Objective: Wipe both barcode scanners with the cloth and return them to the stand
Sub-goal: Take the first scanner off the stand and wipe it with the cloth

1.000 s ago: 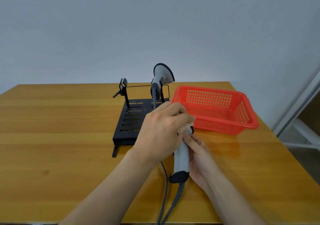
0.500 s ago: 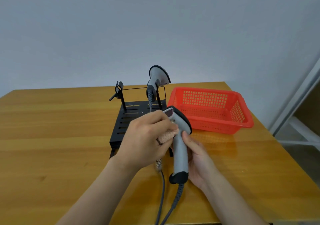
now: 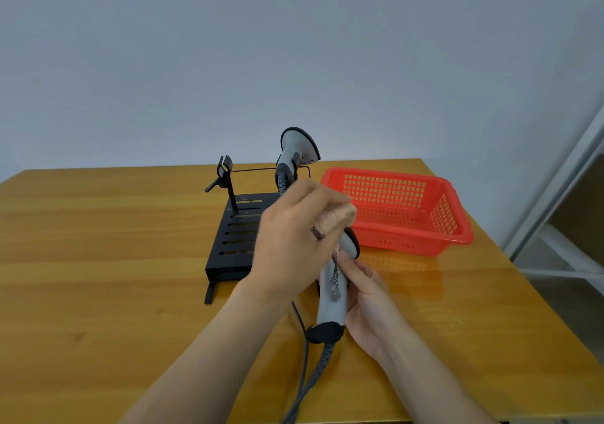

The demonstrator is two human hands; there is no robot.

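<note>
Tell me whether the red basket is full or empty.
Empty: the basket shows only its bare mesh floor and walls.

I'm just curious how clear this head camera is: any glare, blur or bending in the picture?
Head view: soft, even light with only faint shadows; the glossy table mirrors the red basket as a reddish sheen; the left hand and its cloth on the scanner look slightly smeared; the white frame at the right edge leans, likely from the wide lens.
</note>
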